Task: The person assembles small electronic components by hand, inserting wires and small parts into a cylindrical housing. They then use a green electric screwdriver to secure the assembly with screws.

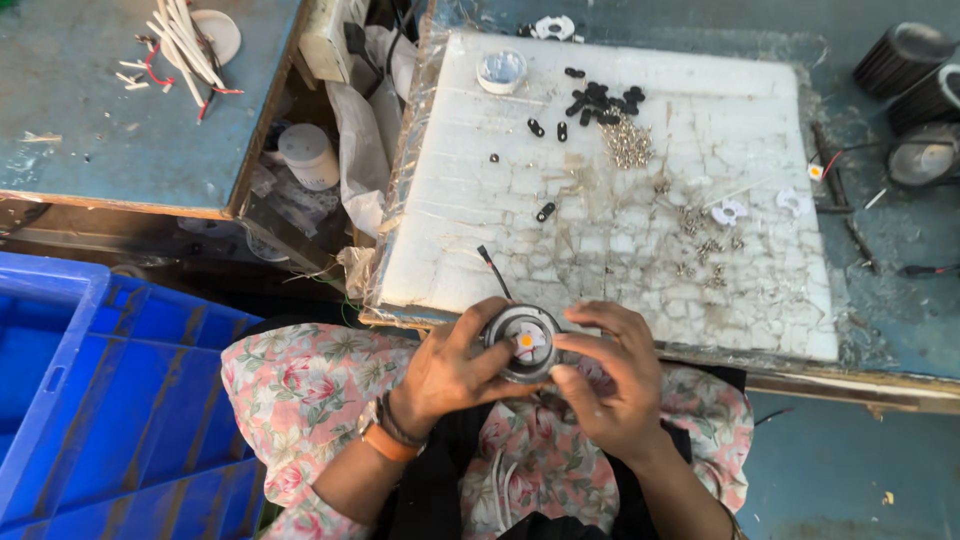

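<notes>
Holding a small round dark metal lamp housing (522, 343) with a white disc and an orange-yellow dot in its middle, right at the near edge of the big cracked white slab covered in clear plastic (560, 240). Left hand (450, 368) wrapped around the housing's left side, fingers curled, thumb lying over the rim. Right hand (608, 372) closed in on the right side, fingertips pinched at the rim and the white disc. Short black wire (492, 268) poking up from the housing onto the slab.

On the slab, toward its far edge: small round white cap (501, 71), a bunch of little black plastic clips (598, 100), and just beside them a heap of tiny silver screws (628, 142). More screws loose toward the slab's right side, plus a couple of small white plastic rings (729, 211).

Right of the slab: black ribbed cylindrical heat sinks (905, 58) on the blue bench. Left of the slab: white plastic jar (309, 155) down in a gap, cut white wire pieces (180, 45) on another blue tabletop, and a blue plastic crate (90, 390) nearer than that.
</notes>
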